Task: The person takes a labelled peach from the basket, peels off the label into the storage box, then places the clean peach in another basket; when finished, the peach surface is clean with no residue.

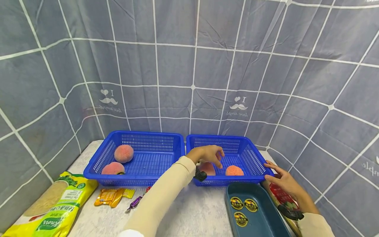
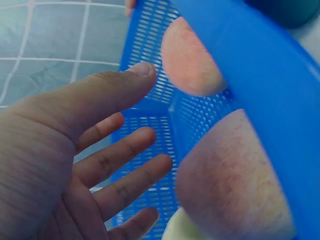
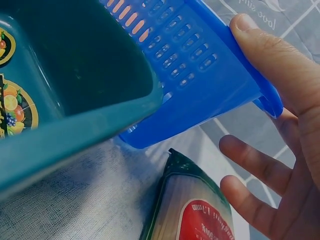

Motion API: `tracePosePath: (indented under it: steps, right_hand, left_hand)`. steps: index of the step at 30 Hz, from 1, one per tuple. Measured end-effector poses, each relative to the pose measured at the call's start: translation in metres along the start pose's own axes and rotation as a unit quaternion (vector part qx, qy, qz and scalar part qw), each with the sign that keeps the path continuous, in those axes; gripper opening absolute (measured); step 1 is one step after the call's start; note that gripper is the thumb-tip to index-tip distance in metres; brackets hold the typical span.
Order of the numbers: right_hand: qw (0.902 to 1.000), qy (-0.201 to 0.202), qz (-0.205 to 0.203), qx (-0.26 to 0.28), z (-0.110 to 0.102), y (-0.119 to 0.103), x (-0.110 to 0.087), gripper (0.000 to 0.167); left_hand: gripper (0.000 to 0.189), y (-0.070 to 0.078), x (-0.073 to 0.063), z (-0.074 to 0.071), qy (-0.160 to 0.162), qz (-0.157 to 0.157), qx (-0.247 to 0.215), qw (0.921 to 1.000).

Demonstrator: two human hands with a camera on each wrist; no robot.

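Observation:
My left hand (image 1: 211,154) hovers inside the right blue basket (image 1: 195,181), fingers spread and holding nothing. Close to it lie a pinkish peach (image 2: 232,185), partly hidden by my wrist in the head view, and an orange-pink peach (image 1: 234,171). A pale yellow-green round thing (image 2: 182,227) peeks in at the bottom of the left wrist view; its kind is unclear. At that basket's right front corner my right hand (image 1: 285,182) pinches the rim, thumb on top and index finger below. The other right fingers hang free in the right wrist view.
A left blue basket (image 1: 130,182) holds two peaches, one with a dark sticker. In front lie a yellow Knorr bag (image 1: 56,204), orange packets (image 1: 109,196) and a purple-wrapped candy (image 1: 134,203). A teal bin (image 1: 263,210) with three stickers stands beside a spaghetti pack (image 3: 192,200).

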State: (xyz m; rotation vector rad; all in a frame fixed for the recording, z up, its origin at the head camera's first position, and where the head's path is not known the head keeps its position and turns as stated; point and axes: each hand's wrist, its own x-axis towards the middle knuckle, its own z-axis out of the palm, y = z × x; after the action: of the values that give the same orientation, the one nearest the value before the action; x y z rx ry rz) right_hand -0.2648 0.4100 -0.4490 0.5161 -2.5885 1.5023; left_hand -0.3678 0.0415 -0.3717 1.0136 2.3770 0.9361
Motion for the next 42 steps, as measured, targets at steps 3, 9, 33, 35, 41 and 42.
tracePosePath:
  steps: [3, 9, 33, 35, 41, 42]
  right_hand:
    - [1.0, 0.002, 0.002, -0.002, 0.001, 0.001, 0.001, 0.047]
    - [0.9999, -0.008, 0.005, 0.008, -0.002, -0.001, 0.001, 0.047]
    - [0.9667, -0.033, -0.171, -0.188, 0.119, -0.146, 0.142, 0.033]
    - [0.9638, -0.068, -0.195, -0.168, 0.141, -0.159, 0.156, 0.033]
    - [0.9562, -0.16, -0.212, -0.123, 0.201, -0.186, 0.187, 0.037]
    - [0.9558, -0.17, -0.209, -0.118, 0.211, -0.19, 0.191, 0.037]
  left_hand:
    - [0.046, -0.001, -0.013, -0.012, 0.003, 0.046, 0.017, 0.9988]
    - [0.051, -0.003, -0.079, -0.045, 0.046, 0.11, 0.006, 0.9929]
    - [0.063, -0.197, -0.382, -0.071, 0.362, -0.06, 0.015, 0.9302]
    - [0.061, -0.2, -0.382, -0.068, 0.374, -0.057, 0.016, 0.9255]
    - [0.06, -0.204, -0.382, -0.062, 0.383, -0.054, 0.013, 0.9219]
    - [0.06, -0.205, -0.382, -0.062, 0.384, -0.054, 0.011, 0.9217]
